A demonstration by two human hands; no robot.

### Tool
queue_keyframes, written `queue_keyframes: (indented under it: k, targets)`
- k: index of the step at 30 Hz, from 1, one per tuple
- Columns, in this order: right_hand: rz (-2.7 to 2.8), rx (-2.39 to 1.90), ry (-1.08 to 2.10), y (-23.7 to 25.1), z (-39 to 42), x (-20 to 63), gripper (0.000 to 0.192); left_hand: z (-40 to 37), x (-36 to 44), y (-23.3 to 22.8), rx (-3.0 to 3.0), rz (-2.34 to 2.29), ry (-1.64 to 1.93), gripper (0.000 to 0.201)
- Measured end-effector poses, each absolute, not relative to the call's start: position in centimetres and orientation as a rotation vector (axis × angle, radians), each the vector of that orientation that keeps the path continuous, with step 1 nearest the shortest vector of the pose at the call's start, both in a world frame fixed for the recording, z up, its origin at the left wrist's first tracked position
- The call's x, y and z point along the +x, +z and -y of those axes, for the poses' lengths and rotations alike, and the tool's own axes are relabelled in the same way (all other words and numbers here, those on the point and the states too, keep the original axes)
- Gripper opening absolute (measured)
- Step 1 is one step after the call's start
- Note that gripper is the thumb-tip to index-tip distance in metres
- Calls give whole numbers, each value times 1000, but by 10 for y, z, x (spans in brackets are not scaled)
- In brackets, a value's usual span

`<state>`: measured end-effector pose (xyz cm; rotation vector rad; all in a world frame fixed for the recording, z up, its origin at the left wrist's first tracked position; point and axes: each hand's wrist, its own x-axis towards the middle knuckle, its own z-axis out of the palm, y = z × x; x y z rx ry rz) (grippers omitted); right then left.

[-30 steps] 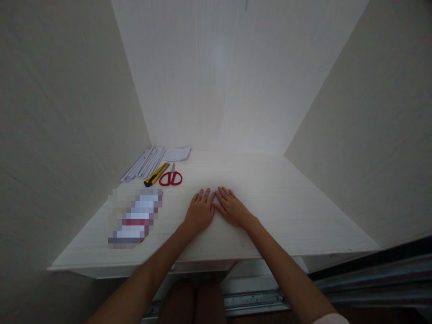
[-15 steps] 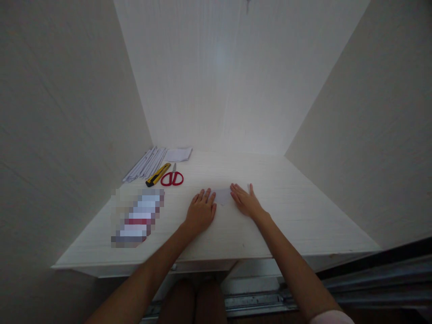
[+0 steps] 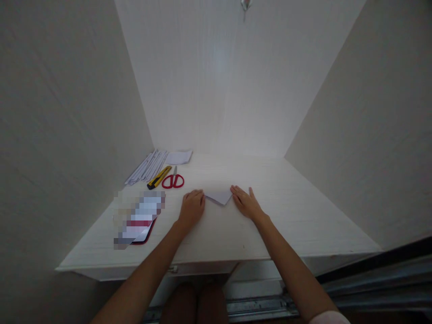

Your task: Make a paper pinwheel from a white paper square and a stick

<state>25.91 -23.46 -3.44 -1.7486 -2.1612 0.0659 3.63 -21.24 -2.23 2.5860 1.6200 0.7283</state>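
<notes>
A small white piece of paper, apparently folded, lies on the white tabletop between my two hands. Its near edge comes to a point toward me. My left hand has its fingers curled together at the paper's left corner, gripping it; the thumb is hard to make out. At the right corner, my right hand rests with its fingers stretched out, the fingertips touching the paper and one finger spread away from the others.
Red-handled scissors and a yellow utility knife lie at the back left. Behind them are several folded paper strips and a flat paper stack. A partly blurred phone lies at front left. White walls enclose the table.
My left hand has shifted left and its fingers have curled in from lying flat. More of the paper shows, with its near edge angled. My right hand stays nearly in place.
</notes>
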Motion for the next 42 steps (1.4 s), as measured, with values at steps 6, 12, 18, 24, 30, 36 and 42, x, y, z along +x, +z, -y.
queue_keyframes:
  k: [6, 12, 18, 24, 30, 36, 42]
  targets:
    - [2125, -1725, 101, -32, 236, 256, 41, 191, 61, -5, 2663, -1523, 576, 31]
    - [1779, -1538, 325, -40, 224, 270, 41, 174, 71, -8, 2429, -1242, 482, 15]
    - [1223, -1159, 918, -32, 198, 266, 47, 168, 74, -3, 1418, -678, 585, 26]
    - [1203, -885, 1299, -12, 186, 217, 39, 174, 82, -11, 969, -403, 562, 16]
    - [938, -790, 1490, -10, 181, 205, 24, 171, 88, -9, 1033, -449, 708, 29]
    - [740, -726, 1380, -10, 179, 204, 19, 169, 88, -9, 1139, -577, 954, 67]
    - [705, -768, 1414, -4, 183, 203, 23, 174, 90, -15, 1323, -721, 1012, 46]
